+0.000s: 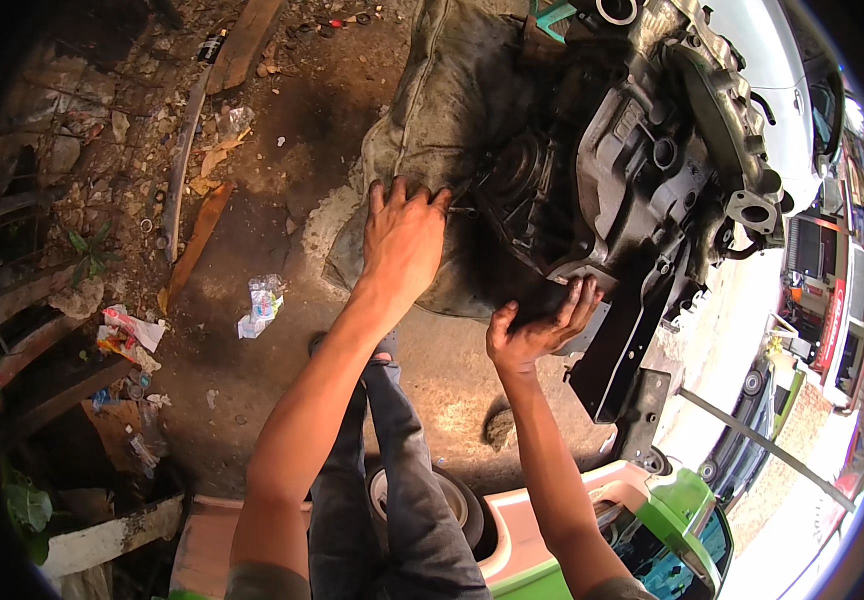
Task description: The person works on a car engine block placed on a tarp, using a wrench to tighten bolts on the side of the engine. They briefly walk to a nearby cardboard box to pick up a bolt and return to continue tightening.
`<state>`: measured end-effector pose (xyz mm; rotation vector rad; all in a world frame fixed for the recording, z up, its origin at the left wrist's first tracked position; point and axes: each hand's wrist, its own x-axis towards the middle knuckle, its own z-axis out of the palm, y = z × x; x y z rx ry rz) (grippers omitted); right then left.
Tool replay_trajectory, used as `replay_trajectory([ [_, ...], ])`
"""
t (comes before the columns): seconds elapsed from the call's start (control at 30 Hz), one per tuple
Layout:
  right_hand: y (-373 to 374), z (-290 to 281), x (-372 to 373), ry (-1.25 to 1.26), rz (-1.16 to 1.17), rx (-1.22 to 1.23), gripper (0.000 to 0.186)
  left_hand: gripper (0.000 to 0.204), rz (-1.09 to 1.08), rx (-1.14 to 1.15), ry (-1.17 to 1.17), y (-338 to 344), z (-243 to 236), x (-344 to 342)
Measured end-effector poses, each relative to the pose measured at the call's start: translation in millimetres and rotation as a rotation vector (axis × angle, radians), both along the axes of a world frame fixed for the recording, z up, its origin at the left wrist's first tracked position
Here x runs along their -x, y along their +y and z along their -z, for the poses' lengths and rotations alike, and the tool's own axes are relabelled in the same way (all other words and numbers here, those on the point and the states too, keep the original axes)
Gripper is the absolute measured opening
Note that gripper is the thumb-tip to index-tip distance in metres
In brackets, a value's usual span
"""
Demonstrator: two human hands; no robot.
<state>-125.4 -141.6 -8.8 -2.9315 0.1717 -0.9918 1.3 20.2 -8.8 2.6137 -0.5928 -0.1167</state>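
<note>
While both arms reach up from the lower edge of the frame, past legs in dark jeans (407, 450) and a wheel (457, 498), the right hand (542, 335), right of centre, is the nearer to a grimy engine (617, 165). Its fingers lie close together, tips against the metal at the engine's lower edge, with the thumb spread away; the engine stretches up and to the right from those fingertips. Slightly higher and left of centre, the left hand (407, 235) rests palm down on a dirty cloth (384, 145), fingers bent and a little apart; whether they grip anything underneath cannot be told. From that hand the engine lies straight to the right, across a narrow gap where a short metal end (464, 211) shows. Filling the upper right of centre, the engine appears to have its long axis running roughly top to bottom in the frame. Beyond it, a pale car body (784, 65) curves along the upper right, and a dark parked car (747, 435) stands at lower right.
</note>
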Motion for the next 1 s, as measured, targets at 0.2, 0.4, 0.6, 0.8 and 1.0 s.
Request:
replay_trajectory([
  [0.2, -0.2, -0.7, 0.5, 0.01, 0.005, -0.004, 0.075, 0.044, 0.083, 0.016, 0.03, -2.0, 4.3, -21.0],
  [0.4, -0.3, 2.5, -2.8, -0.058, 0.007, -0.008, 0.072, 0.041, 0.165, 0.163, 0.004, 3.5, 9.9, -23.3],
  [0.6, 0.4, 3.2, -2.2, -0.059, 0.011, -0.001, 0.071, 0.029, 0.004, 0.472, 0.163, 4.0, 26.0, -17.4],
  [0.8, 1.6, 1.8, -2.2, -0.051, 0.015, 0.003, 0.071, 0.035, -0.035, 0.55, 0.233, 7.8, 53.7, -13.7],
  [1.0, 0.3, 2.5, -1.7, -0.049, 0.012, 0.004, 0.071, 0.045, -0.023, 0.553, 0.11, 6.8, 73.4, -17.4],
])
